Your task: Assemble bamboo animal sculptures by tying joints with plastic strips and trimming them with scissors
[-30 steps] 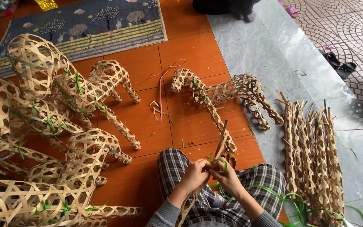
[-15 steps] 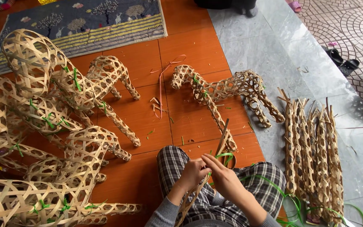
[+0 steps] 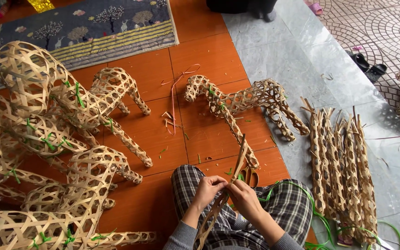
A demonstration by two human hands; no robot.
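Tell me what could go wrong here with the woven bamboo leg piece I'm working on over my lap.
Both the left hand and right hand pinch the woven leg piece at one spot, so the thin strips might kink or splinter there. Its long free end points toward the woven animal frame on the floor and could snag it. The loose green tie strip across the lap could tangle with the weave.

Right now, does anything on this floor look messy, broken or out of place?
Nothing looks broken. Small bamboo offcuts and a loose pink strip lie scattered on the orange tiles beside the woven animal frame, and green ties trail over the person's lap. Both hands, left hand and right hand, grip a woven bamboo leg.
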